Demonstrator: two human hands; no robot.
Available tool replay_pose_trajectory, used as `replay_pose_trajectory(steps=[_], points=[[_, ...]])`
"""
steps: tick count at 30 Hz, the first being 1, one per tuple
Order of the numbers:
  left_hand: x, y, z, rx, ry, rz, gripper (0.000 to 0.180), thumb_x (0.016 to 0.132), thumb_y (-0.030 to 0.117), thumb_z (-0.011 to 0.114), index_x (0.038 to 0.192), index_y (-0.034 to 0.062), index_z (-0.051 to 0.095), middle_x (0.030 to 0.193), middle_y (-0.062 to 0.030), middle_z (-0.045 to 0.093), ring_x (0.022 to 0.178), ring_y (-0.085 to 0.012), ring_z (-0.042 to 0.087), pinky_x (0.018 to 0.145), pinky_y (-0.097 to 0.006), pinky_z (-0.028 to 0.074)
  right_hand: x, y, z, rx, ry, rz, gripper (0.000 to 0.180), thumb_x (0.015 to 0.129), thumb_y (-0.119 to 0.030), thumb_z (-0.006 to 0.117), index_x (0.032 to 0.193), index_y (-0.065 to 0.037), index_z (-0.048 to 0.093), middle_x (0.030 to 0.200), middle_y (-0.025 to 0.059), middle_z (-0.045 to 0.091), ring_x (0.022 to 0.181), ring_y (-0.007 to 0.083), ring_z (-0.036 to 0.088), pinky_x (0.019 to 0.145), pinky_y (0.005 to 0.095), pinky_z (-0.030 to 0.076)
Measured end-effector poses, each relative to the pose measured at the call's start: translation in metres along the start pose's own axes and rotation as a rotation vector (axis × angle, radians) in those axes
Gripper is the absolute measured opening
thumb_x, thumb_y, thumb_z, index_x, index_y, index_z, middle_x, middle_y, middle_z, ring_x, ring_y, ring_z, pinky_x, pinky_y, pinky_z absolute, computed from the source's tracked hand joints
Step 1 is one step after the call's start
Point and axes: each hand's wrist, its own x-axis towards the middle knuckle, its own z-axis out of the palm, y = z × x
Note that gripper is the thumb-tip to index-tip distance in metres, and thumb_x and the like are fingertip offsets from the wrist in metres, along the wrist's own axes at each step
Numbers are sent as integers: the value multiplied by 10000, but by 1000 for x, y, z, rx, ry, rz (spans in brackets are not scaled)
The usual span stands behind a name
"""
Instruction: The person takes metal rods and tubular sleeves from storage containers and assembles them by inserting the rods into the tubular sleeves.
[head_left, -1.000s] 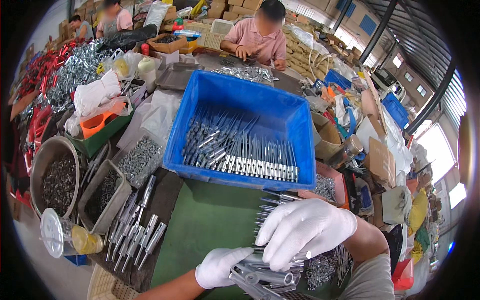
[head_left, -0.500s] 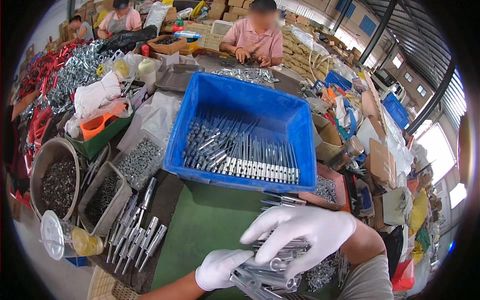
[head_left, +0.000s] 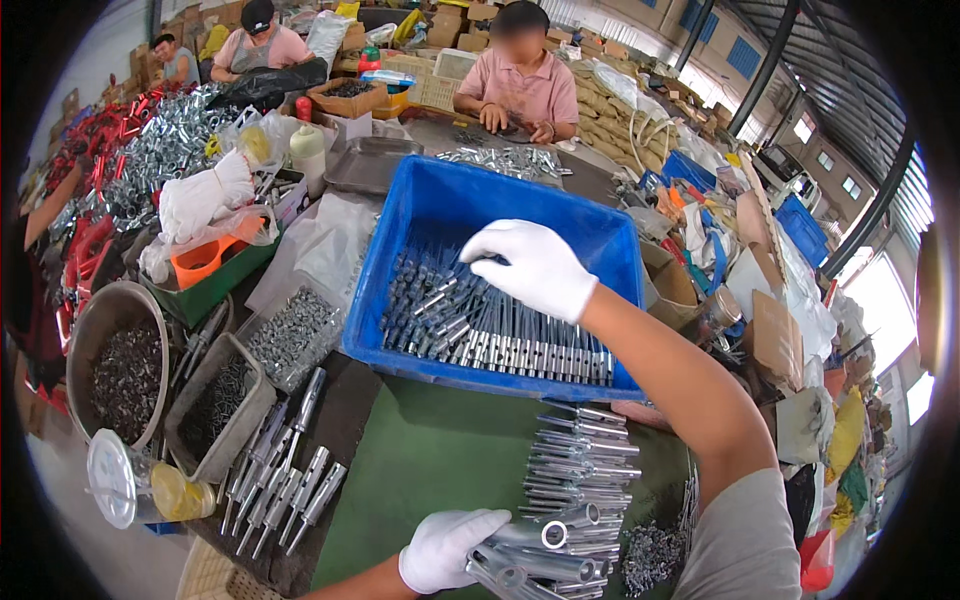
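Note:
My left hand (head_left: 445, 550), in a white glove, is wrapped around a bundle of shiny metal tubes (head_left: 548, 570) at the lower edge. My white-gloved right hand (head_left: 530, 268) is over the inside of the blue bin (head_left: 490, 375), fingers bent toward the thumb as in a pinch. What sits between those fingertips, if anything, I cannot make out. Beneath it lie rows of metal pieces with thin pointed rods (head_left: 480, 345), sockets toward the near wall. More such rodded pieces (head_left: 585, 455) form a column on the green mat (head_left: 420, 450), beside the tubes.
On the left are larger rodded tools (head_left: 290, 490), a grey tray of small dark parts (head_left: 255, 390), a round metal tub (head_left: 85, 360) and a bag of small fittings (head_left: 295, 330). Loose hardware (head_left: 650, 555) lies at right. Across the table a co-worker (head_left: 520, 80) handles metal parts.
My right hand has left the tubes by my left hand and moved up and away, over the bin. The column of rodded pieces on the mat is now uncovered. My left hand keeps the tubes.

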Motion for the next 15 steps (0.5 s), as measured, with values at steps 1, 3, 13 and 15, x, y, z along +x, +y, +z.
replay_pose_trajectory(steps=[1, 3, 13, 15], points=[[-3, -3, 2, 6, 2, 2, 573, 691, 276, 816, 1115, -26, 576, 960, -173, 676, 843, -327, 674, 767, -364, 530, 11, 8, 8, -37, -33, -63, 161, 805, -161, 553, 881, -66, 659, 909, 109, 645, 930, 302, 593, 863, 398, 457], [-7, -10, 4, -90, 33, 33, 555, 686, 209, 822, 1121, -22, 567, 962, -174, 681, 846, -320, 676, 773, -376, 533, 29, 22, 27, -66, -42, -138, 182, 792, -146, 548, 909, -64, 661, 937, 110, 646, 957, 301, 586, 887, 396, 448], [-4, -11, 1, 183, 23, 137, 615, 674, 223, 770, 1209, 20, 546, 962, -188, 671, 774, -382, 644, 684, -418, 530, 61, 48, 61, -35, -283, -90, 262, 759, -86, 573, 1013, -66, 635, 986, 140, 645, 981, 325, 587, 901, 402, 463], [-5, -12, 1, 261, 40, 125, 598, 663, 244, 769, 1175, 9, 567, 949, -194, 660, 760, -385, 638, 679, -428, 525, 60, 47, 65, 26, -291, -65, 279, 754, -65, 542, 1015, -45, 640, 1001, 171, 647, 982, 351, 598, 888, 412, 467]])
